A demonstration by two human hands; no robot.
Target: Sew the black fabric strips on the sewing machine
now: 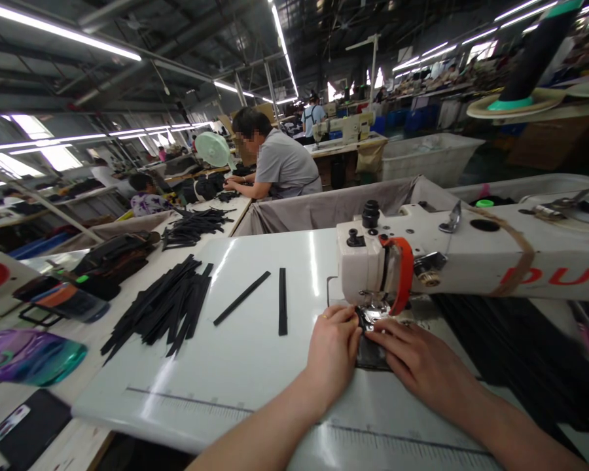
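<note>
Narrow black strips (161, 307), many heaped loosely, two lying apart

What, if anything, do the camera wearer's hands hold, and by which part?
The left hand and right hand are beside the presser foot, at some dark material; whether it is gripped or just pressed, and where, cannot be told.

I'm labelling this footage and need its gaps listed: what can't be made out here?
All in the head view:
- What the left hand and right hand hold, if anything: hidden by the hands themselves.
- Lettering on the machine: cut off by the right edge.
- Scale: numbers too small; the left forearm covers its middle.
- Phone: screen hidden, back up.
</note>
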